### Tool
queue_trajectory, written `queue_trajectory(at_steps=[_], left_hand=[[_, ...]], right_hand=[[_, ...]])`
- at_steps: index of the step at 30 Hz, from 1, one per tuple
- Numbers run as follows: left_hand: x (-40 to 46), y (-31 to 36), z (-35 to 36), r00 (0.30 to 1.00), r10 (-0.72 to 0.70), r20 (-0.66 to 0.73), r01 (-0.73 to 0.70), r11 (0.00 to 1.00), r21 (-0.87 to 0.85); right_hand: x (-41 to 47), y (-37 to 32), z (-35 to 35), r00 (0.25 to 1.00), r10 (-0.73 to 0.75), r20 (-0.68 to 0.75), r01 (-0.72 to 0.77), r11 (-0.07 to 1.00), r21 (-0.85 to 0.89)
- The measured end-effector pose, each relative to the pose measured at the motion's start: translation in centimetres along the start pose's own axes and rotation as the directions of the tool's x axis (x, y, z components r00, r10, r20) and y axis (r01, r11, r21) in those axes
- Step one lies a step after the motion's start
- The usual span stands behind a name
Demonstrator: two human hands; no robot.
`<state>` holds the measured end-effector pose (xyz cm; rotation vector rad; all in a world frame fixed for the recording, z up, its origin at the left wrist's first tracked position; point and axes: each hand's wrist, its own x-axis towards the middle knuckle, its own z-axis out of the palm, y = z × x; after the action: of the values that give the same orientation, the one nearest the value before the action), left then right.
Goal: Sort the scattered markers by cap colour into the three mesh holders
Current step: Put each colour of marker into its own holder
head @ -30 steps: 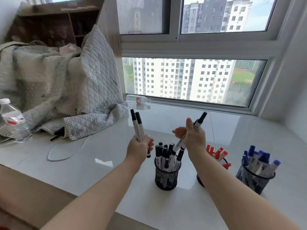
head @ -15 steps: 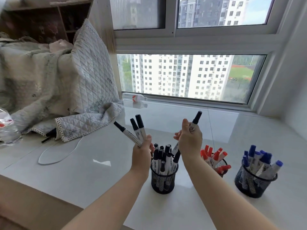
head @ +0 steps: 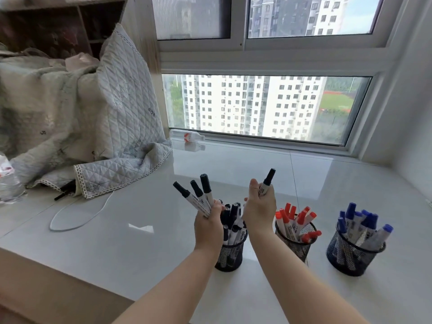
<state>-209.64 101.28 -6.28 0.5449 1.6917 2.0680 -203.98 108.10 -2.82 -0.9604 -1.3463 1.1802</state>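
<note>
i see the left hand (head: 208, 224) raised above the white sill (head: 140, 242), fingers curled round three black-capped markers (head: 198, 197) that fan out up and to the left, caps uppermost. the right hand (head: 259, 210) is raised just beside it, gripping a single black-capped marker (head: 266, 183) that points up and slightly right, its cap clear of the fist. both hands hover over the black holder (head: 230, 256), the leftmost of the three mesh holders, which stands on the sill partly hidden behind the left wrist and is already packed with black-capped markers. i cannot tell whether either hand touches the markers standing in it.

to its right stands the red holder (head: 295, 244), filled with red-capped markers (head: 293, 217), some leaning out toward the right. further right, apart from it, stands the blue holder (head: 353, 256), filled with blue-capped markers (head: 361, 223). the three holders form a rough row near the front edge of the sill.

on the left of the sill a quilted grey blanket (head: 93, 127) is heaped against a wooden shelf unit (head: 58, 26). a white cable (head: 77, 213) loops out from under its trimmed edge, and a dark pen-like object (head: 64, 194) pokes out beside it; too small for me to identify. a clear plastic bottle (head: 8, 181) stands at the far left edge, and another bottle (head: 187, 136) lies on its side against the window frame (head: 257, 59).
</note>
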Motion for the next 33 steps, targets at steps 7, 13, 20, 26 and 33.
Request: queue_trajectory(at_steps=[7,13,20,26,33], left_hand=[[-0.1,-1.8,-0.7,0.995,-0.098,-0.023,0.1,0.991,0.094],[0.0,-2.3,-0.8,0.985,-0.171,-0.012,0.171,0.984,0.04],[-0.6,-3.2,-0.7,0.99,-0.143,-0.001,0.143,0.984,0.104],[-0.6,-3.6,-0.8,0.98,-0.198,-0.005,0.198,0.973,0.122],[-0.3,-3.3,-1.0,0.977,-0.215,0.012,0.212,0.97,0.12]], right_hand=[[-1.6,2.9,0.8,0.997,0.024,0.075,-0.02,0.998,-0.053],[-1.6,3.2,0.5,0.983,0.095,0.159,-0.086,0.994,-0.066],[-1.5,2.2,0.3,0.987,0.074,0.143,-0.071,0.997,-0.028],[-1.6,3.0,0.0,0.979,0.112,0.173,-0.109,0.994,-0.024],[-1.3,2.9,-0.6,0.947,0.15,0.282,-0.155,0.988,-0.006]])
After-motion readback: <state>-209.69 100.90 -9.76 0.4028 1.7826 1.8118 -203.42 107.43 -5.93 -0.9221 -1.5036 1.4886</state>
